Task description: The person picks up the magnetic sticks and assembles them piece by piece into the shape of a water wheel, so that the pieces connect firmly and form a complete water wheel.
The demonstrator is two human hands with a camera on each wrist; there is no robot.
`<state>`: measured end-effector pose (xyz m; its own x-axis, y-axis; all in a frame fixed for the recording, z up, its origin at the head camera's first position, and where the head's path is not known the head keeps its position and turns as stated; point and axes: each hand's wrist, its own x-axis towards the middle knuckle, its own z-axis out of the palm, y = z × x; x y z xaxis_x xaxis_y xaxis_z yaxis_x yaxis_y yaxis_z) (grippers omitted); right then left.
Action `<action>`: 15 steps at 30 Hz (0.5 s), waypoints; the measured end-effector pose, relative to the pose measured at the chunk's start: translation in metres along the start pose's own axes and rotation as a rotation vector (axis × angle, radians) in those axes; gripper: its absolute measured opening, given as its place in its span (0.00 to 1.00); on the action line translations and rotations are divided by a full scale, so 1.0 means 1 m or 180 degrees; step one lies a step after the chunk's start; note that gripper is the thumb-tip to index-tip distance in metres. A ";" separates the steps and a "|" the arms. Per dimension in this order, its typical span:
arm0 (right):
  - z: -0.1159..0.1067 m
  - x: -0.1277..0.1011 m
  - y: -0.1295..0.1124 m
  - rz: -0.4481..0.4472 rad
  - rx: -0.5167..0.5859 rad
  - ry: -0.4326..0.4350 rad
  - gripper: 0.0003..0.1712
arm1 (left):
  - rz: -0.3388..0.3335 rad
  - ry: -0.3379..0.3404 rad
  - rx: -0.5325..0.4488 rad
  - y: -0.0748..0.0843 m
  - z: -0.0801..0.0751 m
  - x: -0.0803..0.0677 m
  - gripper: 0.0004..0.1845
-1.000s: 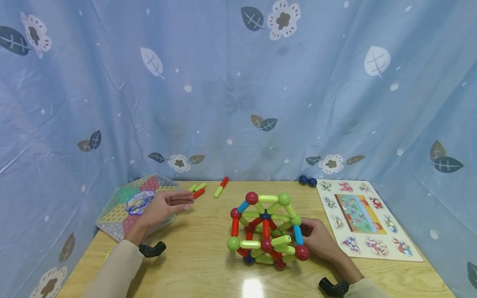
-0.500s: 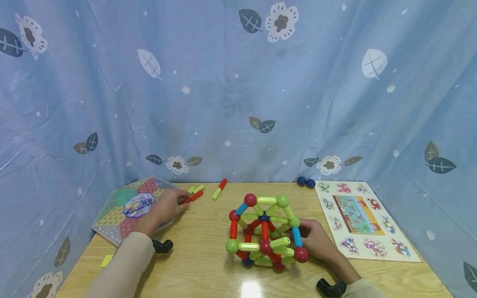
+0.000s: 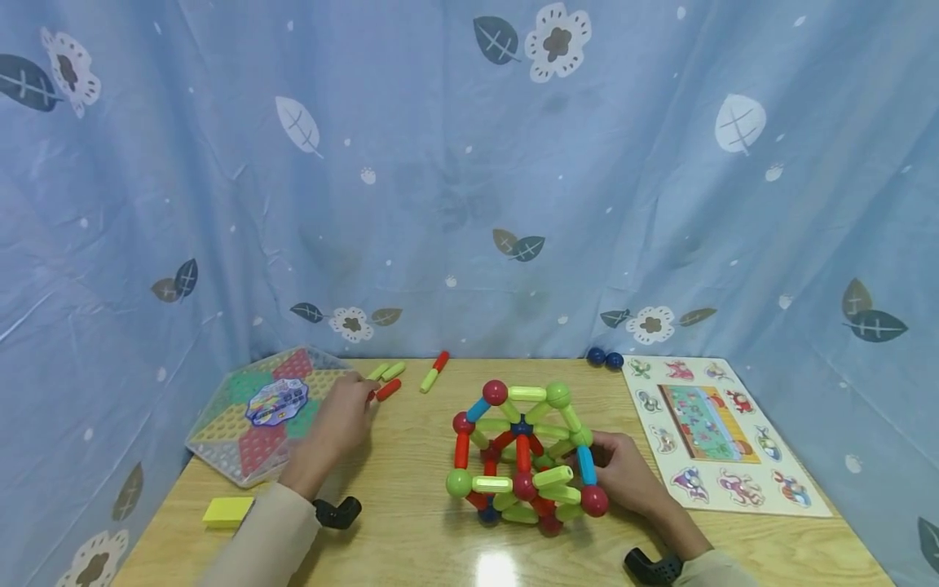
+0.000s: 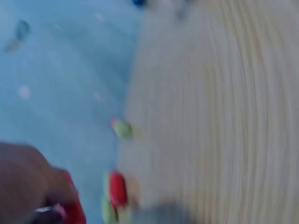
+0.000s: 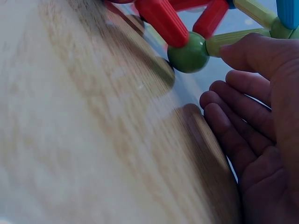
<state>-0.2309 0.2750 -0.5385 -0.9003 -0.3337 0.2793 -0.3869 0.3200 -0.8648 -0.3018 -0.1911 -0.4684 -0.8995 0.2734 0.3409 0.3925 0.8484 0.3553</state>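
Observation:
My left hand [image 3: 345, 412] pinches a red magnetic stick [image 4: 72, 205], partly hidden by the fingers in the left wrist view. It is just left of another red stick [image 3: 389, 390] and two green sticks [image 3: 394, 371] at the back of the table. In the middle stands a cage-like structure [image 3: 523, 450] of coloured magnetic sticks and balls. At its right side is my right hand [image 3: 623, 473]. Its thumb [image 5: 247, 51] touches a green stick [image 5: 233, 41] by a green ball [image 5: 189, 53], while the other fingers lie loosely below, holding nothing.
A hexagonal game board [image 3: 253, 456] lies at the left, with a yellow block [image 3: 227, 512] in front of it. Joined red and green sticks [image 3: 434, 372] lie near the curtain [image 3: 440, 163]. Two dark blue balls [image 3: 605, 357] sit beside a picture puzzle board [image 3: 785, 436] at the right.
My left hand has reached the sticks, taken hold of a red one and drawn slightly back toward me. More of the yellow block shows. My right hand and the structure stay put.

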 end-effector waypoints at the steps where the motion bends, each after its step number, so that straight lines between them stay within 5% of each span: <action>1: 0.000 0.000 0.000 0.0000 0.0003 -0.0003 0.11 | -0.0066 0.0059 -0.0244 0.009 -0.003 -0.003 0.16; 5: 0.000 0.000 0.000 0.0007 0.0076 -0.0043 0.12 | -0.0199 0.0132 -0.1763 0.055 -0.012 -0.016 0.16; 9: -0.002 0.000 0.001 -0.0009 0.0126 -0.0045 0.12 | -0.0079 -0.0185 -0.3047 0.103 -0.018 -0.028 0.15; 15: -0.002 -0.001 0.001 -0.0008 0.0128 -0.0054 0.13 | 0.0149 -0.0742 -0.3685 0.152 -0.003 -0.042 0.14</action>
<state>-0.2307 0.2775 -0.5383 -0.8957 -0.3495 0.2748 -0.3806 0.2834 -0.8803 -0.2042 -0.0750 -0.4266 -0.8458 0.4712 0.2502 0.2586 -0.0482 0.9648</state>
